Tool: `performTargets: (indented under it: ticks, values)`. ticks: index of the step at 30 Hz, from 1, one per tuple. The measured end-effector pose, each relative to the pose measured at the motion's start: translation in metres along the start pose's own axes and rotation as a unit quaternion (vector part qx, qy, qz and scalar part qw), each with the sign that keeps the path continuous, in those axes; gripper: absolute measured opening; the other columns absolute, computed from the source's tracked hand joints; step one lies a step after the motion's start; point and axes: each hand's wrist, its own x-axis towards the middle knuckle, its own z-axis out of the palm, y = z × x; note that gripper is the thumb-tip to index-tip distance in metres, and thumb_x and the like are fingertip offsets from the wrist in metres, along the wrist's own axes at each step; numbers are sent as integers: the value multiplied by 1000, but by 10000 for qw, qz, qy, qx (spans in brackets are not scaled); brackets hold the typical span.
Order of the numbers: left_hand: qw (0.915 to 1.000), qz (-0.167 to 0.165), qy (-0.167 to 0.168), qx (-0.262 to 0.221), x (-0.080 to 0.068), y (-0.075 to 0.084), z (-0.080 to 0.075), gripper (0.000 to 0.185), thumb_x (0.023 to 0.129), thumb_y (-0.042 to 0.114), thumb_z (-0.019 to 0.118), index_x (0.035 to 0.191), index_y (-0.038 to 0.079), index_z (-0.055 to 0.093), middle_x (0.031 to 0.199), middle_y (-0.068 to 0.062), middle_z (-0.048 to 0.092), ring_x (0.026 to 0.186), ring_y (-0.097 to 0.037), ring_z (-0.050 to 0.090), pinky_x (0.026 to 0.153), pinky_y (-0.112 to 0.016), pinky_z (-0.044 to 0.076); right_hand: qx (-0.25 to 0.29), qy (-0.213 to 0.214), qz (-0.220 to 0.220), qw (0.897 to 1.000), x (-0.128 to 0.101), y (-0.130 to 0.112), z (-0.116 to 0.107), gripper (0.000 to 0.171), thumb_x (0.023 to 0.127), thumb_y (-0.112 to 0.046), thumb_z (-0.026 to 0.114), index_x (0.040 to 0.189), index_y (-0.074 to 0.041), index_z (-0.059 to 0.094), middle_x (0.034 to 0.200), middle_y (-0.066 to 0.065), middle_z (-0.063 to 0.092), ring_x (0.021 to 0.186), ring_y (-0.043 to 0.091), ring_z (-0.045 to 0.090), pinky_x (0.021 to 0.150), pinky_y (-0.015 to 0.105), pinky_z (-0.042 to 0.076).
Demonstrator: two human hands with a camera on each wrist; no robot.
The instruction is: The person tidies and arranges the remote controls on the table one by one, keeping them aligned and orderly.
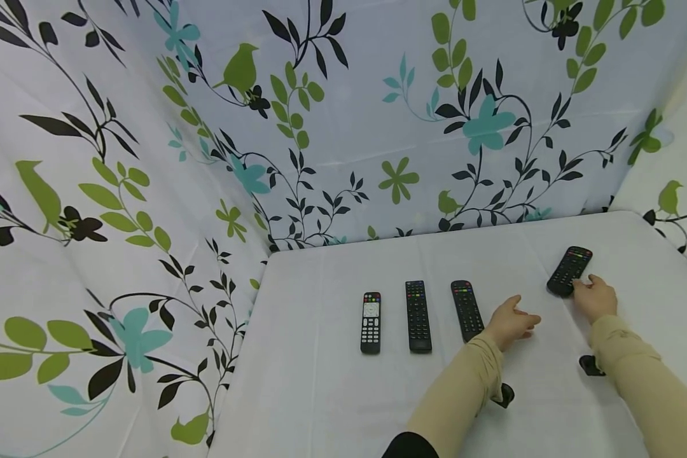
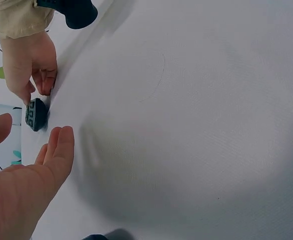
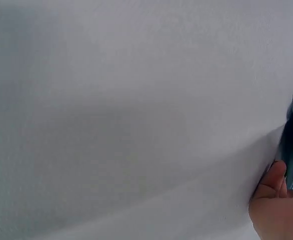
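At the table's right side my right hand point(image 1: 595, 299) pinches the lower end of a black remote control point(image 1: 570, 271), which lies tilted on the cloth. The right wrist view catches the thumb and fingers point(image 3: 274, 181) against the dark edge of that remote. My left hand point(image 1: 511, 323) hovers over the cloth with its fingers spread, holding nothing. Close behind its wrist is another black remote point(image 1: 467, 310), partly covered by the sleeve. Further left lie a long black remote point(image 1: 418, 316) and a black remote with pale buttons point(image 1: 371, 322).
The table point(image 1: 315, 381) has a white cover. Curtains point(image 1: 343, 127) printed with leaves and birds hang behind it and along its sides. Small dark wrist-camera parts point(image 1: 505, 395) stick out beneath the sleeves.
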Motion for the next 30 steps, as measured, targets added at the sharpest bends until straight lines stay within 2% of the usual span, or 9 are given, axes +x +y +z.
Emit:
performTargets:
  ticks: [5,14,22,30]
  values:
    - [10000,55,-50,-59,3,-3,0,56,81,3,65,133,10,48,88,-5,62,77,-16,62,76,-35,56,-50,18,-80,10000,2,1,3,69,95,-32,37,134,23,21,123,42,42,115,55,38,98,57,32]
    - [9999,113,-59,-31,7,-6,-2,56,81,3,65,134,10,47,83,-4,63,73,-14,61,75,-35,55,-152,-76,-367,9992,5,4,0,64,96,-31,38,134,19,26,123,41,43,110,53,42,91,56,35]
    - [10000,64,-59,2,2,-6,-2,55,82,2,65,133,9,47,86,-7,63,78,-19,63,78,-38,55,-177,-423,-381,9982,2,5,-1,66,97,-36,36,137,16,26,124,40,42,110,52,41,90,57,36]
    - [9999,-29,96,134,-2,-6,-3,52,83,5,64,132,11,49,82,-2,61,72,-11,58,74,-34,55,-246,-708,-553,9957,-8,1,2,65,97,-36,39,136,16,27,123,41,41,109,52,42,88,56,38]
